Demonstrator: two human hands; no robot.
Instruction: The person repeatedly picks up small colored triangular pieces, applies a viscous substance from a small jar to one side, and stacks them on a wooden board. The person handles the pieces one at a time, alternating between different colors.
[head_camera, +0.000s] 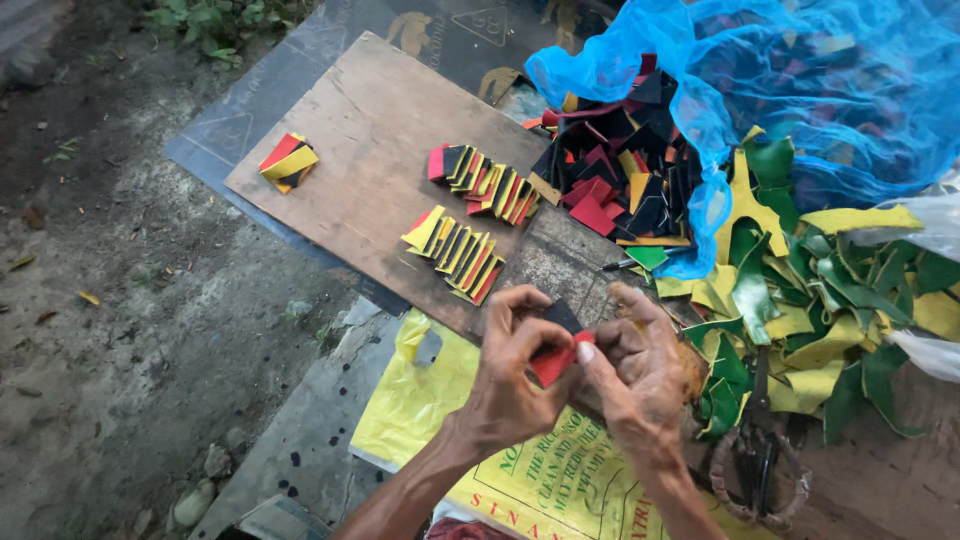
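Note:
My left hand (510, 375) and my right hand (640, 365) meet low in the middle of the head view. Together they pinch a small stack of square pieces, red and black (556, 352). Just beyond my hands a wooden board (370, 130) lies on the ground. On it sit two fanned rows of red, yellow and black squares (455, 250) (487, 182) and a small separate stack (287, 162) near its far left corner.
A heap of loose red, black and yellow squares (620, 170) spills from a blue net bag (800, 90) at upper right. Green and yellow leaf-like strips (810, 300) pile at right. A yellow printed sack (500, 470) lies under my forearms. Bare dirt (110, 300) fills the left.

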